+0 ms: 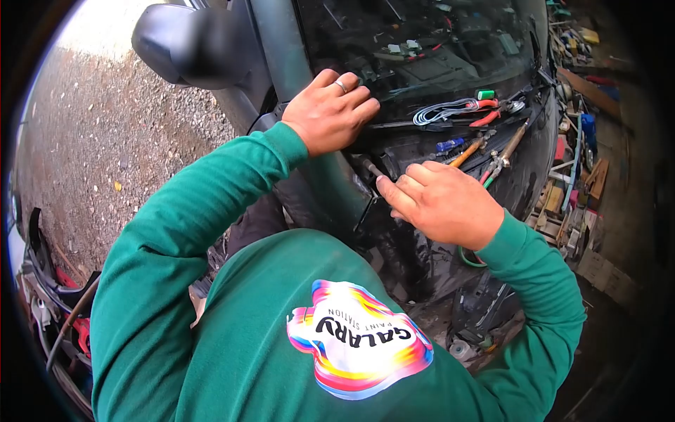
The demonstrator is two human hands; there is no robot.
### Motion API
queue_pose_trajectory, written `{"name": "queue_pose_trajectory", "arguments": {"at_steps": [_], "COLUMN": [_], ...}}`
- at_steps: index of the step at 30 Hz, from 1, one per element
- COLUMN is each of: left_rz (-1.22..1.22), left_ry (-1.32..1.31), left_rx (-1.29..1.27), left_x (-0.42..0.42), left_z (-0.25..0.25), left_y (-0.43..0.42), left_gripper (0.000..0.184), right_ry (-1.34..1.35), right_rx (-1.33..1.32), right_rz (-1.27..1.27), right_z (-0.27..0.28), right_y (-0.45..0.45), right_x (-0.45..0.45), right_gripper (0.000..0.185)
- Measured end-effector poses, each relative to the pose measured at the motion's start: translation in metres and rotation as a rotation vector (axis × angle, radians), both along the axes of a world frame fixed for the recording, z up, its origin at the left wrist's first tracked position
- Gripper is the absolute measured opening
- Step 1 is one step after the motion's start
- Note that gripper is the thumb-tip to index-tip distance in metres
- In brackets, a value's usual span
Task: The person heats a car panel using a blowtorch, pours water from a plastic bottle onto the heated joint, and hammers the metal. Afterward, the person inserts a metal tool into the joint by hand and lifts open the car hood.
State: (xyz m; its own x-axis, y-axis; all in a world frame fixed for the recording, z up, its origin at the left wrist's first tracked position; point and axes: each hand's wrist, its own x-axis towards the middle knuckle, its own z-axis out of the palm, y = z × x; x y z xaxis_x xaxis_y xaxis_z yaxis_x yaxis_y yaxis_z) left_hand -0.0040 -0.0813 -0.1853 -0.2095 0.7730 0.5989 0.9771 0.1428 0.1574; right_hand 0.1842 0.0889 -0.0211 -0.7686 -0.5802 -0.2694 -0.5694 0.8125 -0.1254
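My left hand, with a ring on one finger, rests at the lower corner of the windshield. Its fingers are curled, and their tips are hidden, so I cannot tell what they hold, if anything. My right hand is closed around a metal-shafted tool whose thicker end points into the gap by the dark fender. Its handle is hidden in my palm. Beyond this hand lie a hammer with a wooden handle, a blue-handled screwdriver and a brass-fitted torch.
Red-handled pliers and a coil of grey wire lie below the glass. The side mirror juts out at upper left over gravel. Cluttered tools and scrap line the right side. Loose car parts lie at lower left.
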Motion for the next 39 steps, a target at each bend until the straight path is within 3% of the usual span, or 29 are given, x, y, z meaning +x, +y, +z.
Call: {"name": "queue_pose_trajectory", "arguments": {"at_steps": [3, 5, 10, 13, 19, 21, 23, 29, 31, 33, 34, 37, 39], "left_rz": [0.002, -0.017, 0.001, -0.01, -0.016, -0.014, -0.017, -0.026, -0.039, -0.017, -0.012, -0.024, -0.015], "left_ry": [0.003, -0.027, -0.007, -0.004, -0.018, -0.022, -0.017, 0.012, 0.012, 0.03, 0.035, 0.033, 0.036], "left_rx": [0.023, -0.006, -0.006, -0.003, -0.038, -0.03, -0.036, -0.05, -0.062, -0.055, -0.073, -0.048, -0.037], "left_x": [-0.001, -0.001, -0.002, -0.002, -0.001, -0.001, -0.001, -0.001, 0.001, 0.001, 0.0, 0.0, 0.003], "left_z": [-0.001, -0.001, -0.001, 0.0, 0.001, 0.0, 0.001, 0.007, 0.007, 0.007, 0.008, 0.008, 0.006], "left_y": [-0.001, -0.003, -0.001, -0.002, -0.001, 0.0, 0.0, 0.001, 0.0, 0.002, 0.002, 0.002, 0.002], "left_gripper": [0.023, 0.033, 0.027, 0.027, 0.03, 0.028, 0.028, 0.028, 0.029, 0.03, 0.03, 0.029, 0.028], "right_ry": [0.067, 0.05, -0.05, 0.002, 0.02, -0.033, 0.156, 0.699, 0.811, 0.753, 0.767, 0.4, 0.176], "right_rx": [-0.041, -0.064, -0.159, -0.302, -0.915, -1.001, -1.191, -1.218, -1.674, -1.886, -1.885, -2.063, -2.154], "right_rz": [-0.028, -0.059, -0.098, -0.28, -0.36, -0.459, -0.682, -0.92, -1.409, -1.539, -1.538, -1.189, -1.051], "right_z": [-0.005, -0.015, -0.013, -0.029, -0.076, -0.095, -0.115, -0.143, -0.143, -0.141, -0.134, -0.103, -0.06], "right_y": [-0.006, -0.006, 0.0, 0.006, -0.009, -0.018, -0.033, -0.09, -0.086, -0.064, -0.058, -0.048, -0.025], "right_x": [-0.002, 0.005, 0.008, 0.014, -0.008, 0.0, 0.008, 0.002, -0.001, 0.005, 0.011, 0.024, 0.035], "right_gripper": [0.044, 0.046, 0.047, 0.034, 0.017, 0.018, 0.018, 0.029, 0.037, 0.044, 0.044, 0.026, 0.039]}}
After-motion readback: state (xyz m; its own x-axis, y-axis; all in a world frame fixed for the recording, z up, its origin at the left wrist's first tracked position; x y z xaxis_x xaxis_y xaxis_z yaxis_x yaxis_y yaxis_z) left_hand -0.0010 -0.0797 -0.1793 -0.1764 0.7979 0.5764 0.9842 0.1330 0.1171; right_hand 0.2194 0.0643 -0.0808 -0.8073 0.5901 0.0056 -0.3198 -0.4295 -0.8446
